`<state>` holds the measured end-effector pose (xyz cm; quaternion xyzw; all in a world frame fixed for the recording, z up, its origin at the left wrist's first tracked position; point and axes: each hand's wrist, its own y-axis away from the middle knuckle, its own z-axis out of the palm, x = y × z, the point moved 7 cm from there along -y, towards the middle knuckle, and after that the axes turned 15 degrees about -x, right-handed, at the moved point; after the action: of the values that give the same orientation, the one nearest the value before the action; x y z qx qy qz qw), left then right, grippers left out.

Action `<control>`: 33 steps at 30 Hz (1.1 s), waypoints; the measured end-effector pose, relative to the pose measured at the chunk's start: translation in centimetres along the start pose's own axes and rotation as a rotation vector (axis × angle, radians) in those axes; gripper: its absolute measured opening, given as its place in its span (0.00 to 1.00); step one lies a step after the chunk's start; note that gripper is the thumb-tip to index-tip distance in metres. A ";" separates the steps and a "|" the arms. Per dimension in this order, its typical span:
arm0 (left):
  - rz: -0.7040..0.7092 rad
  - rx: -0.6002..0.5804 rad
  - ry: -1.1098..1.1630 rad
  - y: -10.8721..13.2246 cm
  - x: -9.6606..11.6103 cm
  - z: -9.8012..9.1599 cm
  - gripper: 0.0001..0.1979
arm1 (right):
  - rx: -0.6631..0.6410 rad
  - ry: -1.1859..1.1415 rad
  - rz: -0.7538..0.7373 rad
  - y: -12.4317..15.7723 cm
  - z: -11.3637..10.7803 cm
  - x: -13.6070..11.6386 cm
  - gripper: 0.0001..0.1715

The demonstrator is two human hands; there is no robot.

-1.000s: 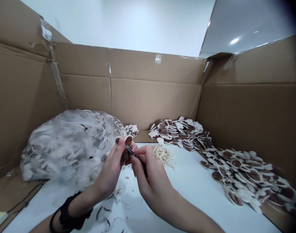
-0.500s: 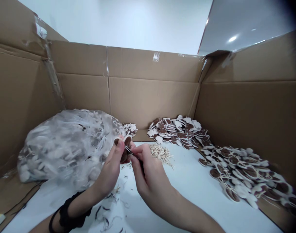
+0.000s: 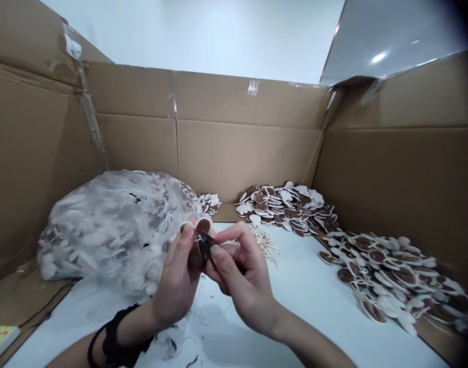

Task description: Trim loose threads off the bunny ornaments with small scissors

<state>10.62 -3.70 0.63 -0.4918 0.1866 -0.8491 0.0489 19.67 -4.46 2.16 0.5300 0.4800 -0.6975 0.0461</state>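
Just right of the plastic bag [image 3: 111, 230], off its near corner: left hand [image 3: 176, 286] clamped on a small flat piece [image 3: 201, 226] with a brown face and pale rim, thumb and forefinger pressing its two sides. Right hand [image 3: 241, 278] close beside, closed round a small dark cutter [image 3: 206, 246], tip touching the piece's lower edge.

Judged featherlight, thin and fairly stiff, yet apt to bend or tear at the narrow rounded lobes on top; matte, so hardly slippery. Best taken across the broad lower body, flat faces between fingertips, lobes left free. Cutter judged hard and sharp at the tip — safest gripped well back on the handles.

Counted:
- One piece in hold, one cutter, two hands, one black wristband [image 3: 111, 342] on the left arm.
- One bag, stuffed with like pieces beyond counting.
- Three loose lots of such pieces: a small heap [image 3: 209, 202] touching the bag's far right end, a back heap [image 3: 287, 207] further right against the box wall [image 3: 241, 153], and a long heap [image 3: 391, 278] well right of the bag.
- One scatter of pale slivers [image 3: 265, 241] on the white surface [image 3: 303, 306], between the bag and the long heap.
- Dark and pale trimmings below the bag's near edge, too fine to count.
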 end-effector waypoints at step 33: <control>0.151 -0.198 -0.652 0.5 0.6 0.7 0.13 | 0.018 -0.060 0.109 -0.4 -0.8 -0.9 0.16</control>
<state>10.88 -4.56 1.26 -0.7242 0.2785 -0.6192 0.1206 20.39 -4.02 3.13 0.5345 0.4427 -0.7139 0.0939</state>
